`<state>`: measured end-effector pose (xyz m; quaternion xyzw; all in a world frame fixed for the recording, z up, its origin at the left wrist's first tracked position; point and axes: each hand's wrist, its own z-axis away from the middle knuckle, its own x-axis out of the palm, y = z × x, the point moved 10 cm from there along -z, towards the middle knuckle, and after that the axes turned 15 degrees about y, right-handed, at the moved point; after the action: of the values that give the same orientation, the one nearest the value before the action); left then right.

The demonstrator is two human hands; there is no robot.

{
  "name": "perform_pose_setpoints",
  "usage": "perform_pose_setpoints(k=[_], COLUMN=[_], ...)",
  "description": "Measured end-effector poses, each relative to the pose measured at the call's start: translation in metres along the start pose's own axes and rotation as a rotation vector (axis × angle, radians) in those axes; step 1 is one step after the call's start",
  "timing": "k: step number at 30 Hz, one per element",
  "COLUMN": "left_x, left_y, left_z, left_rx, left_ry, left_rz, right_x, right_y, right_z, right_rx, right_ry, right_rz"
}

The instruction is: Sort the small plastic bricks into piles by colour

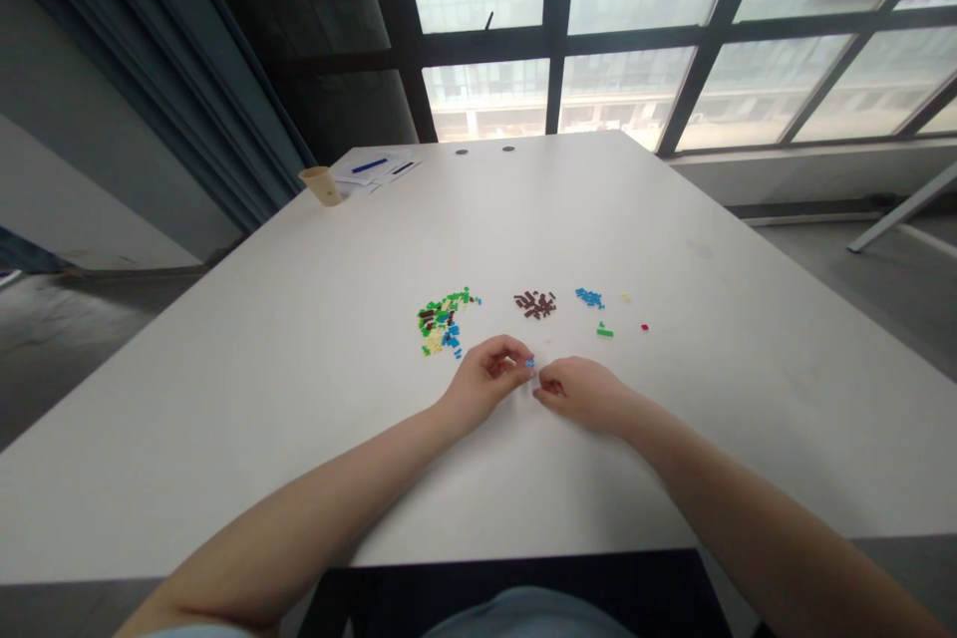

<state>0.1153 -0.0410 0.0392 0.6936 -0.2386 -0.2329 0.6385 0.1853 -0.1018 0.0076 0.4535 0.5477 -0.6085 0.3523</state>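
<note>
Between thumb and fingers, my left hand (489, 374) pinches a small blue building brick (530, 363). Close beside it, my right hand (579, 389) has its fingers curled together near the brick; whatever they hold, if anything, is hidden. Beyond the left hand lies a mixed pile of green, yellow, brown and blue bricks (441, 319). Straight ahead of both hands is a heap of brown bricks (535, 304). Farther right sits a cluster of blue bricks (589, 298), with a green brick (605, 332), a red brick (644, 327) and some pale yellow bricks (626, 297) near it.
All of this rests on a large white table (299, 369). At its far left stand a tan cup (321, 185) and papers (351, 181) with a blue pen (369, 165) on them. Two dark round discs (508, 149) mark the far edge, before a wide window.
</note>
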Motion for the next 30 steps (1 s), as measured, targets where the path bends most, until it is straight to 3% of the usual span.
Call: perform_pose_setpoints(k=[8, 30], left_x=[0.0045, 0.0082], left_y=[-0.0044, -0.0006], left_z=[0.0025, 0.0072], left_rx=[-0.002, 0.016], left_ry=[-0.009, -0.061], left_rz=[0.151, 0.157], right_x=[-0.0015, -0.0024], right_y=[-0.0008, 0.0002], right_z=[0.0004, -0.0006], right_rx=[0.000, 0.013], right_ry=[-0.006, -0.007], right_rz=[-0.031, -0.051])
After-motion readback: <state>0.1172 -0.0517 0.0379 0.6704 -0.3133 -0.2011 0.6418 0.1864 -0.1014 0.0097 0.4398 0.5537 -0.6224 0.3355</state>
